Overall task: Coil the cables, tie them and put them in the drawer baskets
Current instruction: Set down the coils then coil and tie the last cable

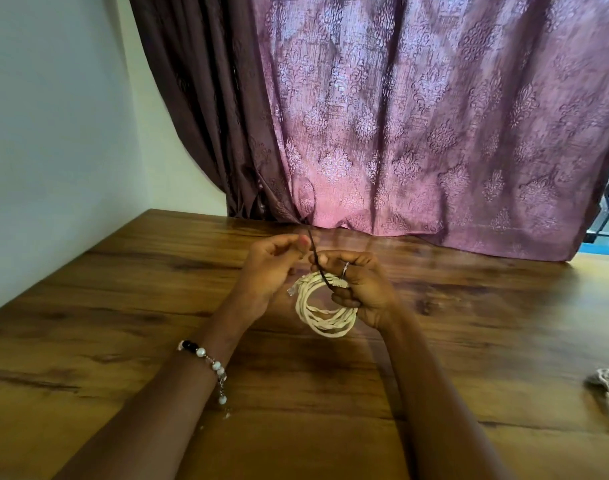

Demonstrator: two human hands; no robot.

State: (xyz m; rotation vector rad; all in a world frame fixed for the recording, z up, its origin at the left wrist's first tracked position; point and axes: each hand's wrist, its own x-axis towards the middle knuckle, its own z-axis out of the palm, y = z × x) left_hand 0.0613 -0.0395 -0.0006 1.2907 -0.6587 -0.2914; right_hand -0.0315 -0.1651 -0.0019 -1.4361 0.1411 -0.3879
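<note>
Right hand (pixel 360 289) grips cream cable coil (pixel 325 308) above table (pixel 123 306) middle; left hand (pixel 275 268) pinches dark tie (pixel 318 263) above coil.

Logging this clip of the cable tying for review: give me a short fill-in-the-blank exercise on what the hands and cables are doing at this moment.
1. The right hand holds a coiled cable whose colour is ____.
2. The left hand pinches the upper end of a thin dark ____.
3. The bracelet sits on the ____ wrist.
4. Behind the wooden table hangs a purple ____.

Missing words: white; tie; left; curtain
</note>
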